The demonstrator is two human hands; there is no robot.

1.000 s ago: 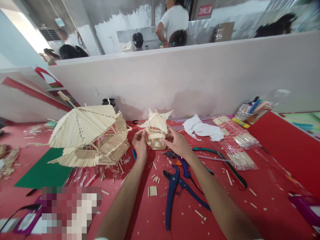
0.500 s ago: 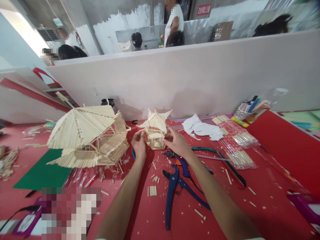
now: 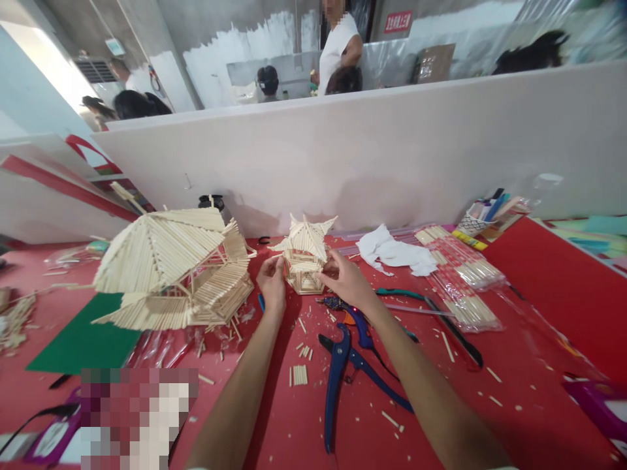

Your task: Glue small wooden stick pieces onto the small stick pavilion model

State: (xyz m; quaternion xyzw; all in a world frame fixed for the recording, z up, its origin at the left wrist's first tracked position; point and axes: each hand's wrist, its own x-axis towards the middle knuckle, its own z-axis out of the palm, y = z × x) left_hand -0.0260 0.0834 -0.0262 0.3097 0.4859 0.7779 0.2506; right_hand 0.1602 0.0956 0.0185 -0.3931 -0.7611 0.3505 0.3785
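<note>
A small pavilion model (image 3: 307, 238) made of pale wooden sticks stands upright on the red table, its star-shaped roof pointing up. My left hand (image 3: 272, 282) grips its left side with fingers curled against the edge. On the opposite side, my right hand (image 3: 347, 277) holds it between thumb and fingers. A larger stick-built pavilion model (image 3: 161, 261) rests to the left, leaning, with a wide ribbed roof. Below my right hand lie a blue glue gun (image 3: 361, 326) with a small red light and a blue-handled cutter (image 3: 337, 378) with its handles spread.
Bundles of wooden sticks (image 3: 458, 281) in plastic, a crumpled white tissue (image 3: 394, 251) and a pen basket (image 3: 477, 219) are at the right. A green sheet (image 3: 83, 339) lies left. Cut stick pieces (image 3: 300, 375) are scattered in front. A white partition (image 3: 392, 143) stands behind; people are beyond it.
Both hands stay on the small pavilion model, which has hardly moved. Beyond the partition, the standing person in white has shifted slightly.
</note>
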